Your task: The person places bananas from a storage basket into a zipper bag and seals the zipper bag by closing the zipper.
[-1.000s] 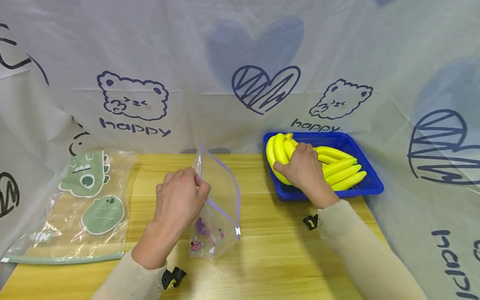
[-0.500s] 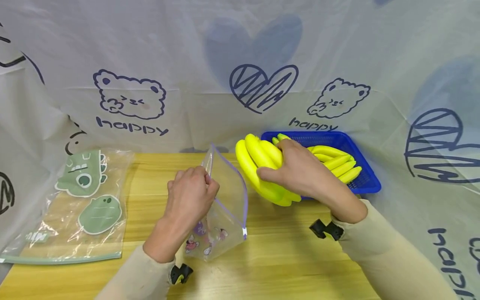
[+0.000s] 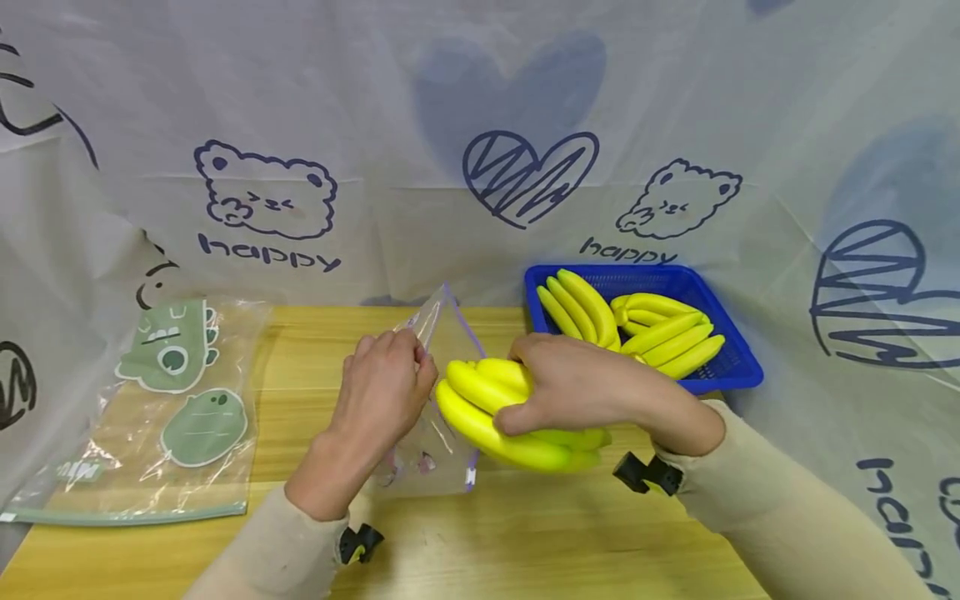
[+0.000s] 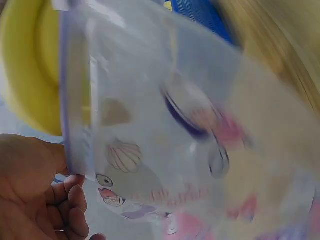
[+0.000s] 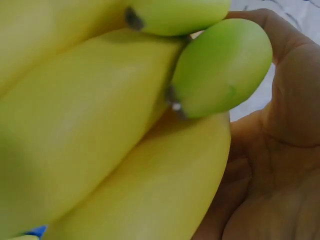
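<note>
A bunch of bananas (image 3: 487,408) is gripped by my right hand (image 3: 577,383), thumb on the near side, raised over the table's middle. Its stem end points left, at the mouth of a clear zip bag (image 3: 442,450) with a purple zip edge. My left hand (image 3: 386,379) pinches the bag's left rim and holds it upright. Cartoon prints and a shell drawing show on the bag (image 4: 150,150) in the left wrist view, with yellow fruit (image 4: 30,65) behind the rim. The right wrist view shows greenish banana tips (image 5: 220,70) close to my palm.
A blue plastic basket (image 3: 735,358) at the back right holds more bananas (image 3: 585,308). Flat on the left of the wooden table (image 3: 525,542) lies another clear zip bag (image 3: 142,450) with green dinosaur prints. A printed cloth (image 3: 420,233) hangs behind and at both sides.
My right hand has lifted the bunch of bananas out of the basket and carried it left and nearer, to the bag's opening. My left hand and the bag have shifted slightly right.
</note>
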`<state>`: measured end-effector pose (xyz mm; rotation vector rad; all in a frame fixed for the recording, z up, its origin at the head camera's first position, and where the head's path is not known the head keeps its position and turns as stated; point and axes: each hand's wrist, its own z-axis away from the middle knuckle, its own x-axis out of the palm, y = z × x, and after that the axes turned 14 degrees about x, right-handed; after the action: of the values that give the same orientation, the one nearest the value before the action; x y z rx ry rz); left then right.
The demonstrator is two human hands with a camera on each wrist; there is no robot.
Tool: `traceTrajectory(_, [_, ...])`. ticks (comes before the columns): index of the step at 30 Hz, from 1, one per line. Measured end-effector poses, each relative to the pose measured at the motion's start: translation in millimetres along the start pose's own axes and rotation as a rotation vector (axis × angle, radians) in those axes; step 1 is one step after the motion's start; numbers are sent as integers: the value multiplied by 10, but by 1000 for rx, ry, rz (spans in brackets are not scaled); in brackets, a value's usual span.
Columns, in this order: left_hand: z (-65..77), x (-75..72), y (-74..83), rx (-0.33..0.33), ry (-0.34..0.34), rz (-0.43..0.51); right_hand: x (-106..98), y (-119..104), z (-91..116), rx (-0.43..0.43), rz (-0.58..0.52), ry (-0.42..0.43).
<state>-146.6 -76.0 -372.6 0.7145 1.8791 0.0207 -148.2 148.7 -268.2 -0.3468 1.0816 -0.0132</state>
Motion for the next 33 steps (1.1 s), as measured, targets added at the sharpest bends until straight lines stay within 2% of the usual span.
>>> traceTrajectory(7, [31, 45, 81, 93, 27, -19, 112, 32, -260, 40, 75, 52])
traceTrajectory(13, [62, 100, 154, 137, 57, -35, 171, -1, -454, 133, 68, 119])
traceTrajectory(18, [65, 144, 191, 143, 61, -12, 269, -17, -598, 169, 21, 183])
traceTrajectory(22, [42, 178, 176, 117, 47, 41, 356, -29, -651, 179, -72, 178])
traceTrajectory(26, [34, 190, 140, 101, 57, 66, 391, -17, -643, 113, -162, 90])
traceTrajectory(29, [45, 186, 114, 92, 56, 69, 385, 0, -628, 48, -178, 20])
traceTrajectory(31, [52, 178, 104, 71, 44, 84, 378, 7, -626, 21, -161, 20])
traceTrajectory(33, [54, 172, 100, 59, 31, 94, 377, 5, -633, 23, -136, 54])
